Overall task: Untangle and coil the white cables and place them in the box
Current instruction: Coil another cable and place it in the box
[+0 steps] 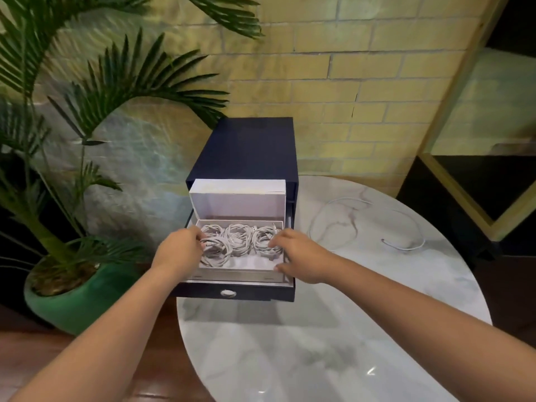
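Coiled cables (239,240) lie in white box (232,274), inside open drawer (255,294) of dark cabinet (246,146) at desk (319,343) far-left edge. Left hand (179,250) fingers (199,237) curled round leftmost coil; right hand (301,256) fingers (275,243) relaxed, resting on rightmost coil. Loose cable (406,248) near desk's right edge

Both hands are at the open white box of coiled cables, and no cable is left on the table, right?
Not quite: in the head view one loose cable lies uncoiled on the marble table. The rest holds: left hand and right hand are at the open white box of coiled cables.
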{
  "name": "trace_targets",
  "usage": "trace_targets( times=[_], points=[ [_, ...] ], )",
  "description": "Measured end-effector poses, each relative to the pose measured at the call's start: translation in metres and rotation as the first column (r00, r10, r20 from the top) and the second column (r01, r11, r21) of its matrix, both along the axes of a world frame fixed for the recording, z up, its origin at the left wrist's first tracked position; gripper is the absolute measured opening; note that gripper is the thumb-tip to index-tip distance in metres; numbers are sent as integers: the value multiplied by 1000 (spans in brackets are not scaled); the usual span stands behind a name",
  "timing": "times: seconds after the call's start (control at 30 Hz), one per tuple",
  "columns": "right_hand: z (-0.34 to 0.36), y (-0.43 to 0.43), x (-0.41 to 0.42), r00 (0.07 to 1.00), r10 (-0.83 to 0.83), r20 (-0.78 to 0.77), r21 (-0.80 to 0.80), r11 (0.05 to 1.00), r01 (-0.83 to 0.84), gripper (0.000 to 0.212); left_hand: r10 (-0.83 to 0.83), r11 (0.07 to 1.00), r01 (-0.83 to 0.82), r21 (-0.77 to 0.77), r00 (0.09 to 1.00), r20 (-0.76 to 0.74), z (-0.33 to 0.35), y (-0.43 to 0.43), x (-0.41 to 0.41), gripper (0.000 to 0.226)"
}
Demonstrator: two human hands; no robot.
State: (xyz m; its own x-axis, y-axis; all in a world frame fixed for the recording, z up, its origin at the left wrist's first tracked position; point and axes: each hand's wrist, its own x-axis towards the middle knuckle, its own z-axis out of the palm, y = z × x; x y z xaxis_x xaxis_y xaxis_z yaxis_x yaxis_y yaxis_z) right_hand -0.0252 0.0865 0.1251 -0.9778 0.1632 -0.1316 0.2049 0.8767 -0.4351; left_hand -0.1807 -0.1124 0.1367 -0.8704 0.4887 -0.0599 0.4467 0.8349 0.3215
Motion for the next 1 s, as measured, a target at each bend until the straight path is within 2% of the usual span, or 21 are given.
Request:
trace_targets(
  times=[0.2, 0.27, 0.37, 0.47, 0.63, 0.83, 1.0],
  points=[
    [-3, 0, 0, 1000, 27, -4, 52, 998, -27, 38, 32, 990, -50, -134, 990, -134, -5, -1, 5, 24],
    [-4, -1, 1, 1000, 23, -14, 40, 999, -23, 35, 35, 992, -48, -120, 993, -111, -5, -2, 2, 20],
    [-4, -2, 2, 999, 26, -33, 39, 999, -25, 33, 31, 998, -35, -60, 997, -71, -5, -2, 0, 10],
    [-5, -3, 3, 999, 25, -47, 32, 999, -23, 31, -15, 997, 9, -79, 997, -73, -9, 2, 3, 13],
    [-5, -3, 3, 999, 20, -43, 26, 999, -19, 31, -60, 985, 32, -169, 985, -163, -15, 2, 0, 22],
    [-7, -2, 4, 998, 18, -52, 19, 1000, -17, 31, -73, 987, 37, -156, 969, -235, -22, -2, -2, 21],
    [-9, -2, 3, 998, 20, -55, 18, 1000, -19, 30, -97, 975, 33, -218, 952, -290, -24, -1, 0, 21]
  ],
)
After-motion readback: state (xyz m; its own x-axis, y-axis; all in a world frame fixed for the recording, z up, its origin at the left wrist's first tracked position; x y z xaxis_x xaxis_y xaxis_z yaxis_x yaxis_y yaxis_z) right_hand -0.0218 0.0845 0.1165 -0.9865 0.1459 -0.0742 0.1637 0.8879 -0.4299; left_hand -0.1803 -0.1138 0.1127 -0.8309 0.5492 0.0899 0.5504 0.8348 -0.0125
